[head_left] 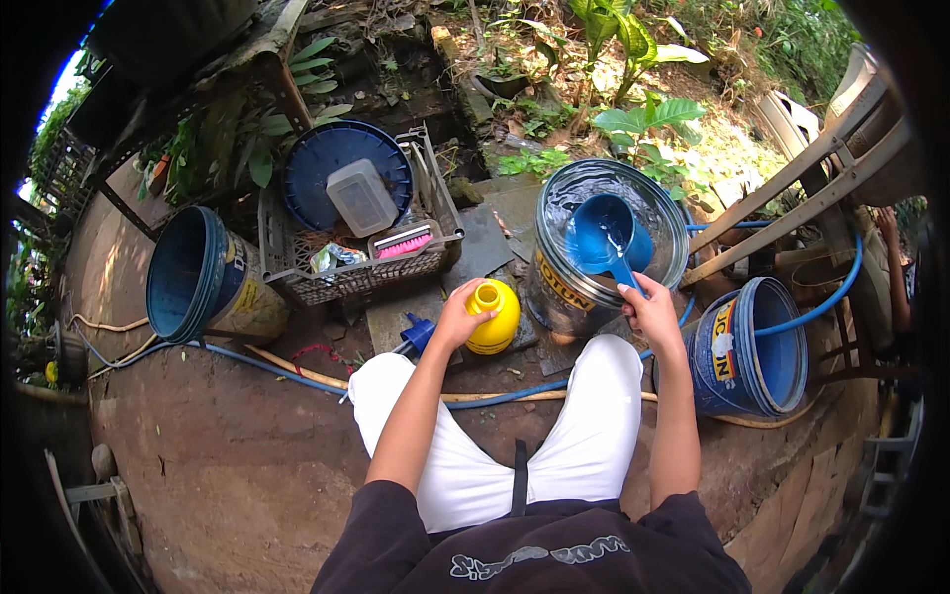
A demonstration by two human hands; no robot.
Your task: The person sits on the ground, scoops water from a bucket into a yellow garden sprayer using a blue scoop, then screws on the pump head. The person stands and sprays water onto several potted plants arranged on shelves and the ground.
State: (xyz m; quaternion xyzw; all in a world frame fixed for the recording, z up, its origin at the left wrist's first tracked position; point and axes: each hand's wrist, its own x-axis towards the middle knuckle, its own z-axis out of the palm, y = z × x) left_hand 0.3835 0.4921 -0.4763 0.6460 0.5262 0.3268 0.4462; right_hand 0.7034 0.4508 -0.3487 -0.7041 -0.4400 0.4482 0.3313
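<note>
My left hand (463, 317) is closed around the side of a round yellow bottle (494, 331), near its uncapped mouth. The bottle stands upright between my knees and the large bucket. My right hand (653, 315) grips the handle of a blue water dipper (602, 223). The dipper's cup is at the water in the large bucket (564, 305), just inside the rim; how deep it sits I cannot tell. Beside my left wrist, by my left knee, is a blue cap-like piece (418, 333) that looks like a spray head, partly hidden.
Left of the bottle, a plastic crate (346, 287) holds a dark blue lid (301, 183), a clear container (362, 198) and a pink brush (406, 246). Blue buckets lie tilted at left (203, 272) and right (737, 356). A blue hose (505, 397) crosses the ground. Wooden legs (782, 198) stand at right.
</note>
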